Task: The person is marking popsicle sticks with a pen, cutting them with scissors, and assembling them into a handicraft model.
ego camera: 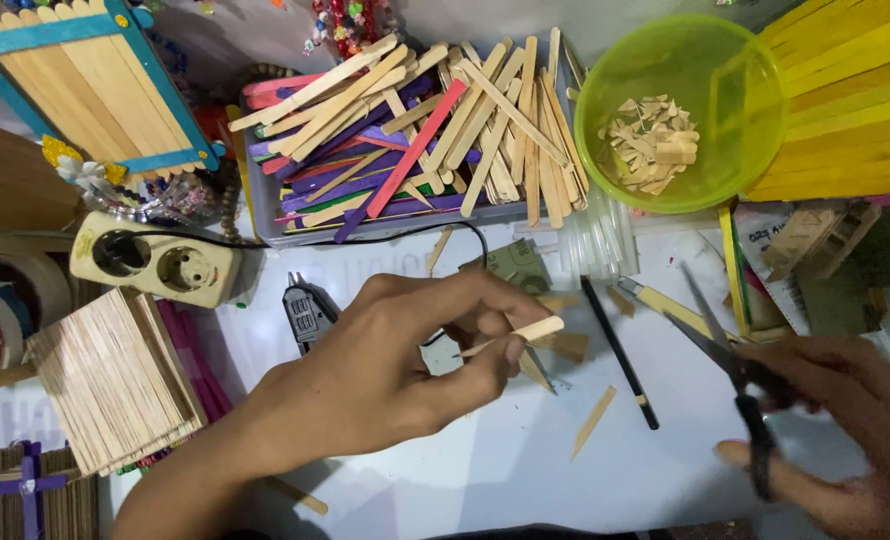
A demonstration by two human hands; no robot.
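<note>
My left hand (pixel 385 375) pinches a short wooden craft stick piece (pixel 525 332) between thumb and fingers, holding it above the white table (pixel 525 460). My right hand (pixel 835 430), at the lower right, grips black-handled scissors (pixel 720 345) whose blades are parted and point up-left toward the stick. The scissors and the stick piece are apart. Small cut wooden slivers (pixel 593 420) lie on the table between the hands.
A grey tray of plain and coloured craft sticks (pixel 415 130) sits behind. A green bowl (pixel 755 110) holds wood offcuts. A black pencil (pixel 620 352), glue gun (pixel 308 315), socket strip (pixel 155 262), stick panels (pixel 115 380) and clear glue sticks (pixel 595 240) surround the work area.
</note>
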